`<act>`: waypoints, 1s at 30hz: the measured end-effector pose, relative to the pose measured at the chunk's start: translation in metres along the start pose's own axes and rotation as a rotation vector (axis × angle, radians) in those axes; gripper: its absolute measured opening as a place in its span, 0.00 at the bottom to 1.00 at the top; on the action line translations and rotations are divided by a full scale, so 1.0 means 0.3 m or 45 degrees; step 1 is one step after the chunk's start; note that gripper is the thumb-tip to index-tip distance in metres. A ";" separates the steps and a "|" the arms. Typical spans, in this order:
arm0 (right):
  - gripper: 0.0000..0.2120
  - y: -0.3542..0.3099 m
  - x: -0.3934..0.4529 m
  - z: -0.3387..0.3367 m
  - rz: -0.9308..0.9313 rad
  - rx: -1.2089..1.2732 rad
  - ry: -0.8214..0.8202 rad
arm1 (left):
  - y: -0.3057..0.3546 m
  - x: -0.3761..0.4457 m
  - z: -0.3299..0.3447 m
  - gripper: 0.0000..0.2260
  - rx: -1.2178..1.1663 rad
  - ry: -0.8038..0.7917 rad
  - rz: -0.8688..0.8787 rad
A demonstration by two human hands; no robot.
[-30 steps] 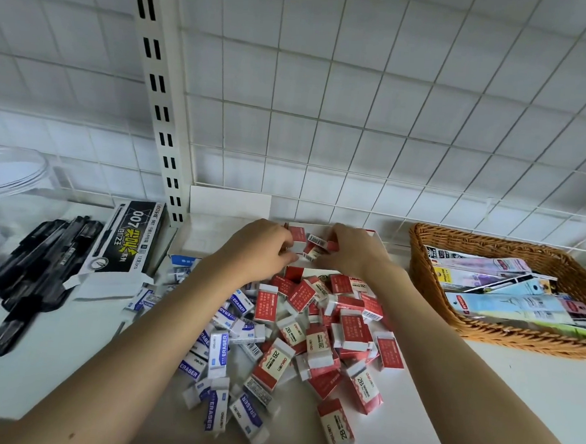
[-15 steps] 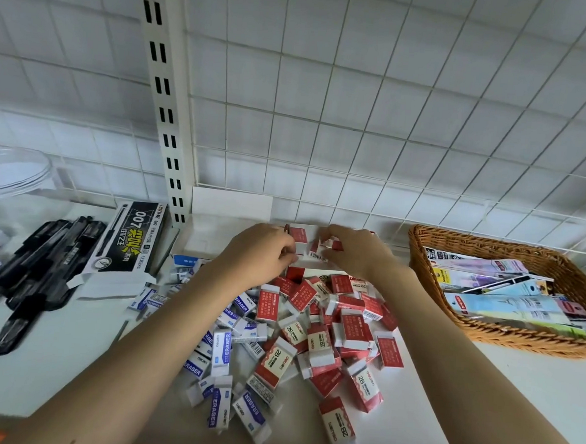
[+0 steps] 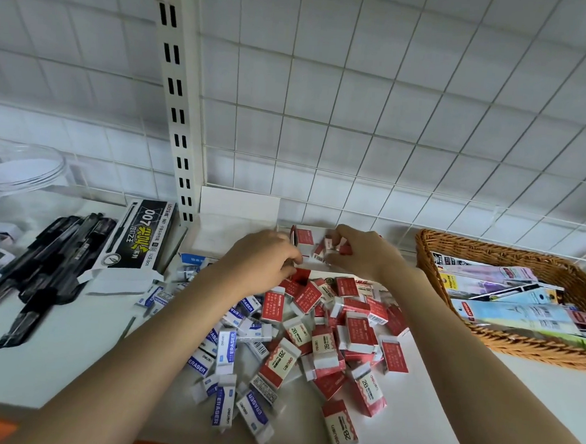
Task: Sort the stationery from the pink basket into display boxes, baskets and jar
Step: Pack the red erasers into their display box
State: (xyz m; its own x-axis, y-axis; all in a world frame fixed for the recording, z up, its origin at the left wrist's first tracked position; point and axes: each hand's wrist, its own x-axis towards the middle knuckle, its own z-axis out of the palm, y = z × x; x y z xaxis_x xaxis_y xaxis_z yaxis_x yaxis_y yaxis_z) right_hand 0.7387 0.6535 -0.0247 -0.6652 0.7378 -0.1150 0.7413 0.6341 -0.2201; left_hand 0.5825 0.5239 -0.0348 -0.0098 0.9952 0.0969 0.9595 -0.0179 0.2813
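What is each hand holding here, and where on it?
Right hand pinches small red-and-white erasers by their ends. Left hand curls at the red display box; its grip is hidden.

The erasers [image 3: 322, 340] heaped in the middle wear red-and-white sleeves, and those to their left [image 3: 225, 351] wear blue-and-white ones. The pens [image 3: 41, 268] are black, beside a black box [image 3: 143, 236] with yellow and white lettering. The basket [image 3: 488, 254] is brown woven wicker holding pastel blue, lilac and yellow packets [image 3: 506, 303], and the wall grid [image 3: 359, 123] is white.
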 end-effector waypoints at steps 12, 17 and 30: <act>0.17 -0.052 0.001 0.014 -0.078 0.059 0.030 | 0.010 -0.007 -0.001 0.12 0.001 0.016 0.002; 0.18 -0.052 0.010 0.036 -0.090 -0.009 0.103 | 0.010 -0.012 0.002 0.12 0.010 0.020 -0.001; 0.22 -0.049 -0.019 0.008 -0.169 0.009 0.023 | 0.014 -0.024 0.002 0.13 0.035 -0.024 -0.015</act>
State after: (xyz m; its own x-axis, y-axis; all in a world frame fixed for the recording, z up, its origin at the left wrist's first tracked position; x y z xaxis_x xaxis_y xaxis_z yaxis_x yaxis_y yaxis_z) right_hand 0.7312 0.6394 -0.0231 -0.7555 0.6517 -0.0672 0.6463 0.7246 -0.2391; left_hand 0.5866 0.5168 -0.0349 -0.0160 0.9970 0.0761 0.9667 -0.0040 0.2560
